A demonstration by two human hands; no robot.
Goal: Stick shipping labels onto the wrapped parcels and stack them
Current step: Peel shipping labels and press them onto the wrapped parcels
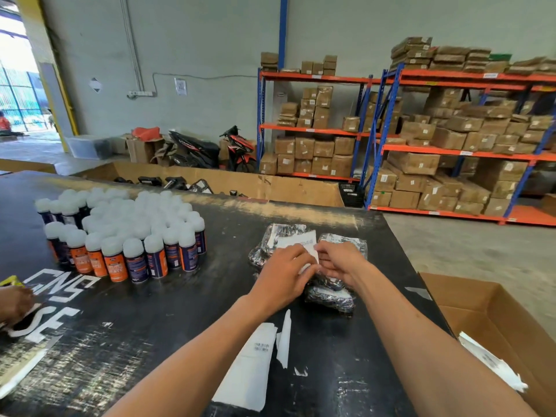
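Several parcels wrapped in dark bubble wrap point(334, 296) lie together on the black table point(168, 311), right of centre. A white shipping label point(298, 240) with printed text lies over the parcels. My left hand point(281, 275) and my right hand point(340, 260) meet at the label's near edge, fingers curled and pinching it above a parcel. More white labels point(252, 365) and a torn backing strip point(284, 338) lie on the table between my forearms.
Many spray cans point(126, 236) with white caps stand grouped at the table's left. Another person's hand point(13, 302) shows at the left edge. An open cardboard box point(493, 320) with paper scraps stands at the right. Shelves of cartons line the far wall.
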